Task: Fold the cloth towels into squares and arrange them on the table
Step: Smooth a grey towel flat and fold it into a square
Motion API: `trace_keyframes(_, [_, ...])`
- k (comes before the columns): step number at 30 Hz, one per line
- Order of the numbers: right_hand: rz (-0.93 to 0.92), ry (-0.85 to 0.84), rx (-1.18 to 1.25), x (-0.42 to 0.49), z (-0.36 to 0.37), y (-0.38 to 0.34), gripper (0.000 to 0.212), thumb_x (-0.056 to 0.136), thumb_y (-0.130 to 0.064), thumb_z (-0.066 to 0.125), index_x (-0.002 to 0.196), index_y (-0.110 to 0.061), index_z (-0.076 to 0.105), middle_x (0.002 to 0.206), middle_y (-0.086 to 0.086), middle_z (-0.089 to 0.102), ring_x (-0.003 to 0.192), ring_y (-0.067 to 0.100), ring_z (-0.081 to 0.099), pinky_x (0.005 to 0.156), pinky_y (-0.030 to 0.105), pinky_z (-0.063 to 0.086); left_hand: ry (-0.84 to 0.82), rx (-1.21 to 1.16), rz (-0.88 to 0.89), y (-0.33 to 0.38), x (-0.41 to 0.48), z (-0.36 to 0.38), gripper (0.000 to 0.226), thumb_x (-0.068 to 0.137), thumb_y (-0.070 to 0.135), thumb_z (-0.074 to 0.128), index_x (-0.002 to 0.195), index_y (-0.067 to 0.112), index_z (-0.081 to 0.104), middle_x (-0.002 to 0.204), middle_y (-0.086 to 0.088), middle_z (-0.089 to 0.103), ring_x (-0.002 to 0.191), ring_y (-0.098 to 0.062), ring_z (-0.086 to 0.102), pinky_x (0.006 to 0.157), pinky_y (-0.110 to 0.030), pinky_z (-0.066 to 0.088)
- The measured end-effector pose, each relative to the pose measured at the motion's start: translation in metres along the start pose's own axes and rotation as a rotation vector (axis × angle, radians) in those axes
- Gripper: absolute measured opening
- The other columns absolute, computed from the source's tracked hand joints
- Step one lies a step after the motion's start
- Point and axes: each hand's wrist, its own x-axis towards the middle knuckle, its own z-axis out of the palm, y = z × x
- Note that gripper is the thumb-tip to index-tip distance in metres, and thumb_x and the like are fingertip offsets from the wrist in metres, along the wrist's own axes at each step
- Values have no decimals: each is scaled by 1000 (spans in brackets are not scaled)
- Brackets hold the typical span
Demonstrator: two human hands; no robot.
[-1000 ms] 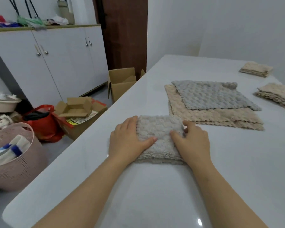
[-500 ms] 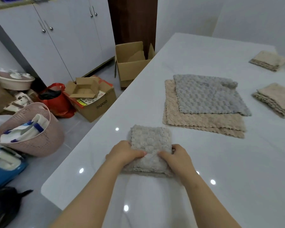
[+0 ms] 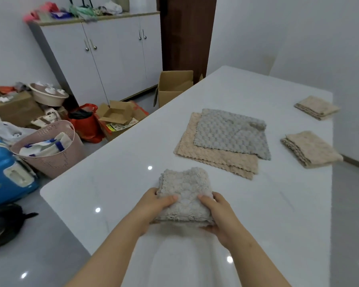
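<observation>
Fingers (image 3: 170, 199) of my left hand (image 3: 151, 207) and right hand (image 3: 222, 213) grip folded grey towel (image 3: 184, 187) sides; finished squares (image 3: 311, 149) upper right, nearer right hand.

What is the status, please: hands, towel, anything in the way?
Left hand and right hand grip folded grey towel, thumbs on top. Ahead, apart from it: flat grey towel on flat beige towel; nearer beige square, farther beige square.

A second ago both hands lay flat on top of the folded grey towel (image 3: 184, 191) — now the left hand (image 3: 151, 206) and right hand (image 3: 219, 214) grip its near corners, thumbs on top, fingers curled underneath — nearer the desk (image 3: 112, 183) edge.
</observation>
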Motion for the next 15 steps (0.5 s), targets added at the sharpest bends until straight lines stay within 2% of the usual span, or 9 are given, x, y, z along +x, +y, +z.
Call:
trace_keyframes(4, [14, -56, -61, -33, -49, 10, 24, 87, -25, 60, 110, -23, 54, 107, 3, 65, 95, 24, 65, 82, 48, 56, 17, -53, -7, -24, -36, 46, 43, 81, 17, 70, 117, 14, 46, 105, -1, 61, 92, -19, 63, 72, -31, 55])
trace_keyframes(9, [53, -134, -134, -63, -85, 18, 23, 86, -18, 56, 110, -21, 56, 107, 5, 66, 98, 25, 64, 86, 49, 54, 44, -69, 17, -42, -74, 77, 45, 81, 13, 69, 117, 18, 42, 101, 3, 58, 88, -15, 62, 67, -26, 53])
trace_keyframes(15, [1, -153, -102, -77, -109, 17, 28, 85, -11, 55, 111, -20, 57, 108, 4, 67, 96, 24, 65, 70, 37, 55, 46, -49, 74, -51, -86, 96, 45, 82, 12, 68, 118, 24, 42, 106, 7, 59, 93, -13, 63, 68, -24, 54])
